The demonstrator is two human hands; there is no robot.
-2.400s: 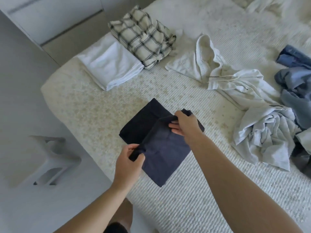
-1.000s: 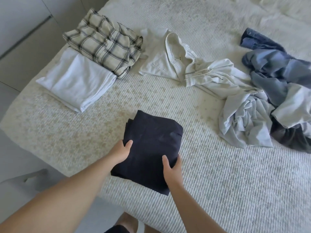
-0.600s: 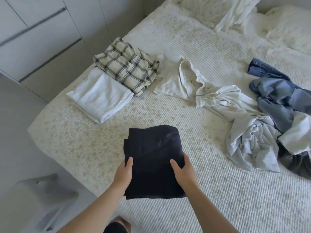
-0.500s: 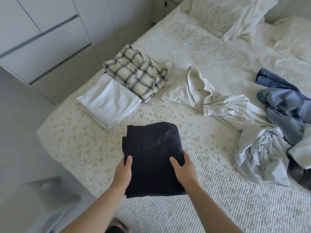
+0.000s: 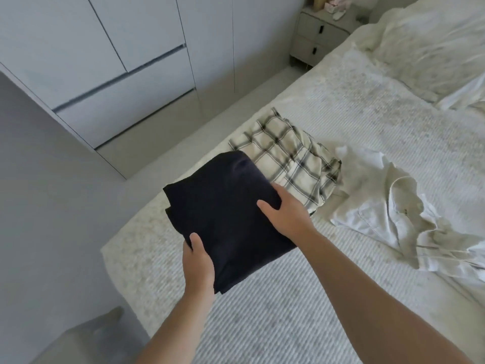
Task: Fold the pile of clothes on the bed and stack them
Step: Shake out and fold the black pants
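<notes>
Seen at ten o'clock: pale wardrobe doors (image 5: 110, 56) with drawer fronts below, blurred. Low at seven o'clock, a dim grey shape (image 5: 86, 334) (too blurred to name).

Gripped near centre, at about nine o'clock: a folded dark navy garment (image 5: 223, 214), held between both hands over the left edge of the bed (image 5: 288, 324). Pinched at its near corner by the left hand (image 5: 198, 264), thumb on top and the other fingers hidden under the cloth. Held along its right edge by the right hand (image 5: 284, 215), thumb laid across the top surface, the remaining fingers curled around the side and out of sight underneath. Whether resting on anything beneath or lifted clear: cannot tell, since the cloth hid whatever lay below it.

Just beyond, at twelve o'clock: a folded plaid shirt (image 5: 286, 156), cream with dark checks, lying on the bedspread and partly overlapped by the far corner of the navy piece. Further back at one o'clock: a small nightstand (image 5: 315, 35) with two drawers and small items on top (too small to identify).

At three o'clock: a crumpled white garment (image 5: 393, 219), unfolded, spread beside the plaid shirt and touching its right edge. At two o'clock: rumpled pale pillows (image 5: 430, 46) at the head of the bed.
</notes>
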